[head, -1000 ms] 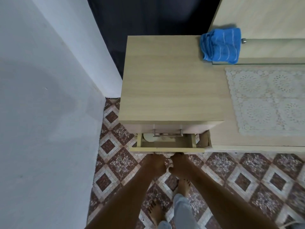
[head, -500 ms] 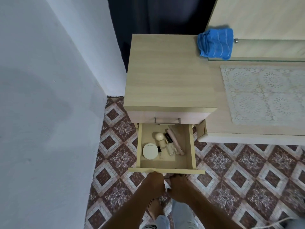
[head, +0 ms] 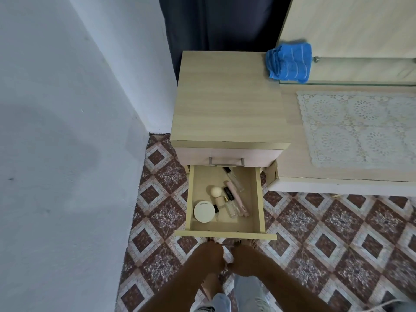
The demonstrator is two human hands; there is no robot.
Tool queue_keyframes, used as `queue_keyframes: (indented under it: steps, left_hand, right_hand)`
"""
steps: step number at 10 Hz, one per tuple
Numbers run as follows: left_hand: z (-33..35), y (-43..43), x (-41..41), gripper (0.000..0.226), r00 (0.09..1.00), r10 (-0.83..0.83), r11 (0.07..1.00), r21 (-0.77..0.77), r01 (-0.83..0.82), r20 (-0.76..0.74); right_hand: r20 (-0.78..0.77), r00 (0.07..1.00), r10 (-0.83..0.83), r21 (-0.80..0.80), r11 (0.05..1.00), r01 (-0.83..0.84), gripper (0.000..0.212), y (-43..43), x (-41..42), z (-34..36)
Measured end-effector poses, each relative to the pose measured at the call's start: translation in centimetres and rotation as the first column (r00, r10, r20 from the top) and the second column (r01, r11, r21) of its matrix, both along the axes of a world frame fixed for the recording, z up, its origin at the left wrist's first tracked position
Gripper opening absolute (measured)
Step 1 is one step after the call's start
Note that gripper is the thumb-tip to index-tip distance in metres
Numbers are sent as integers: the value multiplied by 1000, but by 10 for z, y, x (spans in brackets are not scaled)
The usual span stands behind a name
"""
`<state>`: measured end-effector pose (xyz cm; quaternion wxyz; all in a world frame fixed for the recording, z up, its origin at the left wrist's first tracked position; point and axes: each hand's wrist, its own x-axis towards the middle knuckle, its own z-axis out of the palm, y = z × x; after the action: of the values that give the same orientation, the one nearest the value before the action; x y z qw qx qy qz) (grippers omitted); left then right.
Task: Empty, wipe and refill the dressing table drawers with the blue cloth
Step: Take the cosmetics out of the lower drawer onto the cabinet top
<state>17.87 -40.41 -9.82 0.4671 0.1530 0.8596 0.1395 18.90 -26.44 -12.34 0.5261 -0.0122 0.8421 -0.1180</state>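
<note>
The lower drawer [head: 260,199] of the wooden dressing table stands pulled far out over the tiled floor. Inside lie a round white compact [head: 204,211], a cream ball-topped bottle [head: 216,192], a pink tube [head: 236,198] and several small glass bottles [head: 234,179]. My left hand [head: 211,253] and my right hand [head: 244,255] both grip the metal handle [head: 224,240] on the drawer's front, fingers curled under it. The folded blue cloth [head: 289,63] lies on the table top at the back, against the mirror shelf.
The upper drawer [head: 226,157] is closed, with its handle just above the open one. A white lace mat [head: 358,129] covers the lower table top on the right. A white wall stands close on the left, a dark curtain [head: 216,23] behind. My bare feet are below the drawer.
Both hands have pulled the lower drawer from nearly closed to fully out, which uncovered the cosmetics inside. The view has backed away and shifted right.
</note>
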Motion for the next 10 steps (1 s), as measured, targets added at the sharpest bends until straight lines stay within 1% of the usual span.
queue_keyframes:
  steps: [1, 2, 3, 4, 5, 6, 7, 8, 9, 10]
  left_hand:
    - [5, 7, -20, 28, 993, 71, 997, 20, -73, 99]
    - [9, 18, -52, 22, 961, 145, 989, -17, -146, 234]
    - [10, 26, -73, 18, 916, 335, 939, 8, -345, 223]
    - [0, 35, -94, 27, 900, 428, 900, 52, -433, 81]
    - [-14, 44, -102, 32, 887, 460, 883, 82, -462, 41]
    - [-31, 55, -108, 34, 843, 538, 838, 104, -535, -5]
    - [-44, 71, -113, 48, 739, 673, 726, 185, -663, 5]
    - [-54, 84, -119, 64, 682, 731, 671, 191, -716, -10]
    - [-66, 91, -123, 56, 631, 775, 629, 132, -766, -35]
    - [-72, 91, -125, 34, 595, 803, 593, 83, -801, 4]
  right_hand:
    - [113, 993, 44, -43, 998, -39, 41, 3, -28, 25]
    - [186, 982, 31, -95, 995, -13, 19, 12, -68, 50]
    - [96, 994, 56, -82, 995, -48, 21, 23, -100, 53]
    - [-65, 970, -235, -74, 970, 230, 23, 32, -135, 64]
    - [-228, 934, -274, -90, 961, 260, 22, 36, -158, 57]
    - [-257, 938, -232, -88, 972, 217, 16, 34, -175, 48]
    - [-301, 924, -238, -138, 969, 205, 21, 30, -186, 28]
    - [-287, 916, -280, -159, 957, 243, 35, 24, -194, 12]
    - [-185, 803, -566, -244, 818, 520, 33, 22, -201, -2]
    - [-79, 670, -738, -251, 665, 703, 32, 25, -203, -13]
